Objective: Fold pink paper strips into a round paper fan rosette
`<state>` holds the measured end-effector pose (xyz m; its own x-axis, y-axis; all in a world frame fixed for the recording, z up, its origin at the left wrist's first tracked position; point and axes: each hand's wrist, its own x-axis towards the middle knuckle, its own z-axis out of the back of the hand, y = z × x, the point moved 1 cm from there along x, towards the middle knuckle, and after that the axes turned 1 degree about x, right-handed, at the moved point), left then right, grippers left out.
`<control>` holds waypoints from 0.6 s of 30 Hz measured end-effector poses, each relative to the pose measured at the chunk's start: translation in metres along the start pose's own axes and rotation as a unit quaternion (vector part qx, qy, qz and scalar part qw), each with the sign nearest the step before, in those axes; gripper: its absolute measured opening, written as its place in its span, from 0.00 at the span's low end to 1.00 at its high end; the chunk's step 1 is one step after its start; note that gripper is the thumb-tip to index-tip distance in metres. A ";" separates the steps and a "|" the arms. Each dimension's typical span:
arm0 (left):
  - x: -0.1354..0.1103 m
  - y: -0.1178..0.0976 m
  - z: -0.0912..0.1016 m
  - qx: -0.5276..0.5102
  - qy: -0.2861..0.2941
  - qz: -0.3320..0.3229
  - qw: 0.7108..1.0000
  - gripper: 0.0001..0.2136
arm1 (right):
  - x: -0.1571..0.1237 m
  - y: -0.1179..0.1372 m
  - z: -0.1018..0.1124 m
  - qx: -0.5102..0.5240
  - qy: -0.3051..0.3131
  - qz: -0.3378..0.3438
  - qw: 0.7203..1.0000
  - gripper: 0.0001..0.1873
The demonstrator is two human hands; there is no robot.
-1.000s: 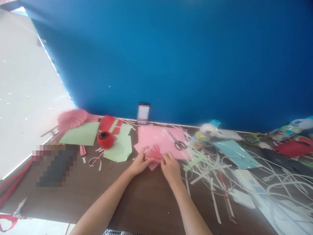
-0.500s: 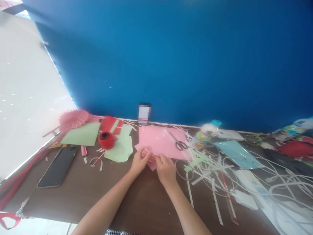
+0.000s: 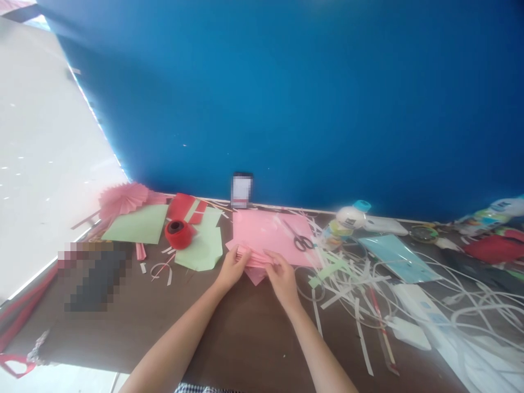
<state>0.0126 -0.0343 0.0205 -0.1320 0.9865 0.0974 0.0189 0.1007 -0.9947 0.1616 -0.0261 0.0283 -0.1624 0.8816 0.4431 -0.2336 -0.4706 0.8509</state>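
Note:
Between my two hands a strip of pleated pink paper [image 3: 256, 258] is stretched out sideways, its folds running lengthwise. My left hand [image 3: 234, 268] pinches its left end, and my right hand [image 3: 282, 273] pinches the right end between thumb and fingers. Flat pink sheets [image 3: 270, 229] lie under and behind the hands on the brown table [image 3: 245, 338]. Scissors [image 3: 303, 242] with dark handles rest on the right part of these sheets.
Left are green paper [image 3: 200, 248], a roll of red ribbon [image 3: 179, 236], a folded pink paper fan [image 3: 123, 199] and a pixelated dark object [image 3: 98, 278]. Right are paper strips [image 3: 339, 273], a glue bottle [image 3: 347, 218], a blue packet [image 3: 399, 256] and white cables [image 3: 483, 316]. A blue wall [image 3: 286, 109] stands behind.
The pleated paper, bunched in my left hand before, now spans both hands. My right hand has shifted slightly and grips its right end.

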 end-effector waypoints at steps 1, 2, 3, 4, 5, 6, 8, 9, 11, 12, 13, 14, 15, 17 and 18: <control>0.000 0.000 0.000 -0.006 0.004 -0.003 1.000 0.14 | -0.001 0.002 -0.001 -0.025 0.006 0.023 0.999 0.16; -0.001 0.001 0.001 -0.013 0.006 -0.001 1.000 0.15 | -0.002 0.003 -0.002 -0.051 0.012 0.048 0.997 0.16; -0.001 0.002 0.001 -0.023 0.006 0.004 1.000 0.15 | -0.003 0.004 -0.003 -0.075 0.017 0.073 0.994 0.16; -0.001 0.003 0.001 -0.032 0.001 0.012 0.999 0.15 | -0.004 0.005 -0.003 -0.095 0.020 0.094 0.991 0.17; -0.001 0.004 0.002 -0.041 -0.007 0.021 0.999 0.15 | -0.004 0.005 -0.004 -0.113 0.023 0.114 0.987 0.17; -0.001 0.004 0.002 -0.046 -0.018 0.027 0.998 0.15 | -0.005 0.005 -0.004 -0.130 0.027 0.133 0.982 0.18; 0.000 0.005 0.003 -0.049 -0.053 0.030 0.997 0.14 | -0.006 0.005 -0.006 -0.161 0.037 0.172 0.971 0.18; 0.000 0.005 0.003 -0.050 -0.072 0.032 0.996 0.13 | -0.007 0.005 -0.007 -0.174 0.039 0.189 0.966 0.18; 0.002 0.006 0.003 -0.074 -0.097 0.049 0.991 0.12 | -0.008 0.004 -0.008 -0.194 0.036 0.212 0.957 0.18; 0.002 0.007 0.002 -0.101 -0.101 0.063 0.988 0.13 | -0.009 0.003 -0.008 -0.202 0.031 0.215 0.955 0.19; 0.002 0.008 0.001 -0.136 -0.099 0.079 0.983 0.14 | -0.009 0.001 -0.008 -0.207 0.023 0.216 0.954 0.19; 0.002 0.008 -0.001 -0.176 -0.091 0.094 0.976 0.15 | -0.010 0.000 -0.008 -0.210 0.016 0.216 0.953 0.19; 0.002 0.008 -0.002 -0.216 -0.081 0.107 0.967 0.16 | -0.011 -0.002 -0.008 -0.211 0.007 0.216 0.953 0.20; 0.001 0.007 -0.005 -0.290 -0.061 0.119 0.948 0.16 | -0.012 -0.004 -0.008 -0.209 -0.009 0.224 0.952 0.20; 0.000 0.006 -0.006 -0.324 -0.051 0.120 0.937 0.16 | -0.013 -0.004 -0.008 -0.206 -0.017 0.230 0.951 0.21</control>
<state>0.0188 -0.0333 0.0146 -0.1412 0.9765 -0.1631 0.6535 -0.0319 -0.7563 0.1566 -0.0362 0.0165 -0.3079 0.5769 0.7566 -0.5026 -0.7738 0.3855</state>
